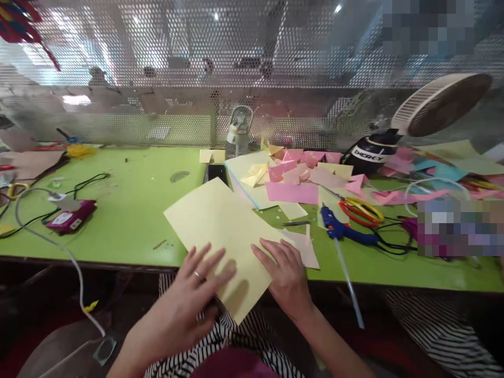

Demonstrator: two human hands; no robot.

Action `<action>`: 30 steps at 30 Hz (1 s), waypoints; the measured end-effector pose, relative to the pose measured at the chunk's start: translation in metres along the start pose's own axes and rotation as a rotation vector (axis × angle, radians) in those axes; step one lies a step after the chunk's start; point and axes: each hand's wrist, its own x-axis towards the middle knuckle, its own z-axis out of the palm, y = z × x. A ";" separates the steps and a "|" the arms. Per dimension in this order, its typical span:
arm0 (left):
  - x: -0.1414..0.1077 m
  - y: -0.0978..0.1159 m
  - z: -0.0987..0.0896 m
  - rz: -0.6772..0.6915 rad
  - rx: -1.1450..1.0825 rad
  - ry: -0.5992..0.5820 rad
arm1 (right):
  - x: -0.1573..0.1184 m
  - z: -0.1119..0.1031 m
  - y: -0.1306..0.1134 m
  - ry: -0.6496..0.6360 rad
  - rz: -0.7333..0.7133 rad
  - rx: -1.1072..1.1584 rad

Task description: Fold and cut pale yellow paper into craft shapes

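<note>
A large pale yellow sheet of paper lies turned at an angle over the front edge of the green table, its lower corner sticking out above my lap. On its lower left part rests my left hand, fingers spread, with a ring on one finger. My right hand lies on the sheet's right side, fingers stretched out and fairly close together. Neither hand grips the sheet.
Pink and yellow paper pieces cover the table's middle back. To the right are orange-and-yellow scissors, a blue glue gun with a glue stick, and a fan. A maroon power strip stands left; a phone lies behind the sheet.
</note>
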 end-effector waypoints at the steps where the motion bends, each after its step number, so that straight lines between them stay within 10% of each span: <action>1: -0.002 0.004 0.007 0.023 0.042 -0.064 | -0.001 0.002 0.000 -0.019 0.008 0.007; 8: 0.011 -0.013 0.042 0.111 0.001 0.079 | -0.010 -0.005 0.010 -0.116 0.087 0.091; 22: 0.039 -0.027 0.017 -0.194 -0.141 0.121 | -0.030 -0.031 0.057 -0.073 0.113 0.045; 30: 0.038 -0.037 -0.005 0.004 -0.196 -0.004 | -0.029 -0.037 0.052 -0.152 0.002 0.090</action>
